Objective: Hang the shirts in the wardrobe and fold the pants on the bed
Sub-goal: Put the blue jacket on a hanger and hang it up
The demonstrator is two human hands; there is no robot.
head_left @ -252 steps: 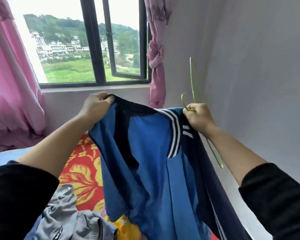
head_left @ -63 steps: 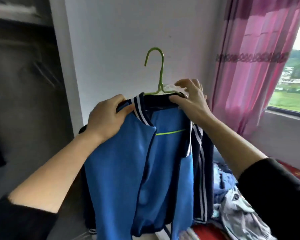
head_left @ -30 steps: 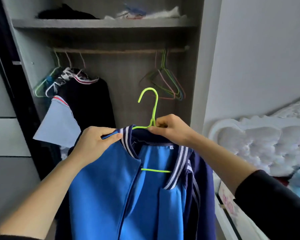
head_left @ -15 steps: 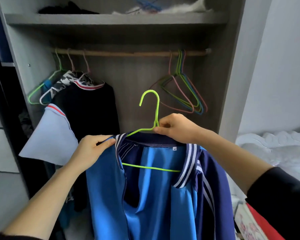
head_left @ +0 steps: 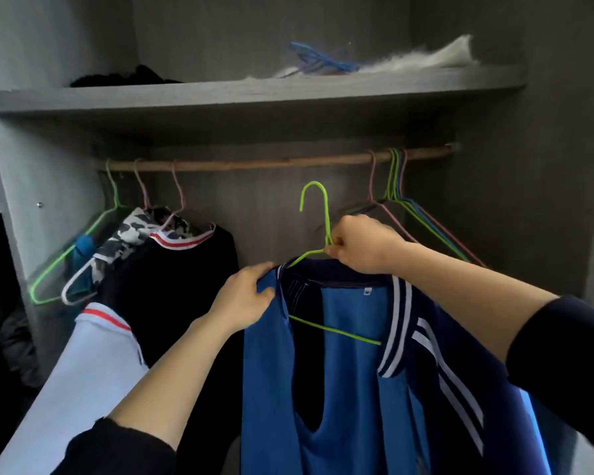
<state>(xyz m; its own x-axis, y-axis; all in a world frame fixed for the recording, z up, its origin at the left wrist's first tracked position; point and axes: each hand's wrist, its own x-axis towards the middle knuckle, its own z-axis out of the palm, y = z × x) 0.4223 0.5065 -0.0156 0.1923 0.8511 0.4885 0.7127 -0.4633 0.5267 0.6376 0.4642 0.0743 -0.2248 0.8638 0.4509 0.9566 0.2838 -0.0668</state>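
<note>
Left hand (head_left: 244, 296) pinching the blue shirt (head_left: 350, 389) at its collar edge, right hand (head_left: 364, 245) gripping the green hanger (head_left: 318, 214) by its neck, both nearer the wardrobe than a moment ago, hook below the rail (head_left: 254, 164) mid-span, dark garments (head_left: 172, 269) at its left end, empty hangers (head_left: 422, 217) at its right.

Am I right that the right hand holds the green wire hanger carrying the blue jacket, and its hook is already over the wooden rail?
Not quite. The head view shows the right hand holding the green wire hanger carrying the blue jacket, but its hook is below the wooden rail, not yet over it.
</note>
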